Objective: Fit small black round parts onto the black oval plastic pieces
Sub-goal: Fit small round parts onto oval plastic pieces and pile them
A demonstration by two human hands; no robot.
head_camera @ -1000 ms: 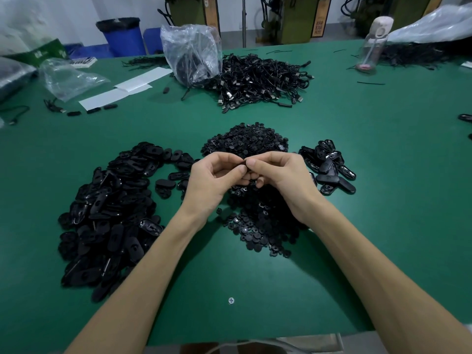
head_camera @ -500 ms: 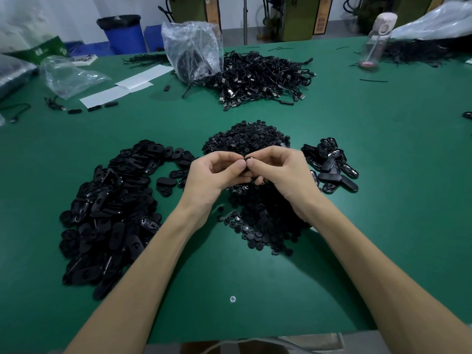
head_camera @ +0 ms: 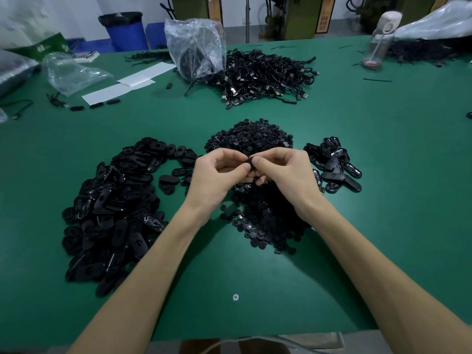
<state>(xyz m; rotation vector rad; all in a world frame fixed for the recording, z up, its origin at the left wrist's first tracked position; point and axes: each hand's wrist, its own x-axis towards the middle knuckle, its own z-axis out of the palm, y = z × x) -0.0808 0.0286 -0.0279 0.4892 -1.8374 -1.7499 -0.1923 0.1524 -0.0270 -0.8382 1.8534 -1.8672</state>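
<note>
Above the round-parts heap (head_camera: 255, 139), left hand (head_camera: 214, 177) and right hand (head_camera: 288, 175) together, clamped on one oval piece (head_camera: 249, 164).

Between the left grip (head_camera: 219, 172) and the right grip (head_camera: 283, 169), only a dark sliver of the pinched black piece (head_camera: 249, 163) shows. Fingers cover the rest, so it cannot be told whether it is an oval, a round part or both together. The two grips and their wrists hide the middle of the heap of small round parts (head_camera: 255, 136). Both forearms run off the bottom edge. The desk (head_camera: 383, 175) is cut off at left and right, and a dark object (head_camera: 469, 114) at the right edge is half out of frame. The contents of the clear bag (head_camera: 196, 44) show only as a dim dark mass.
</note>
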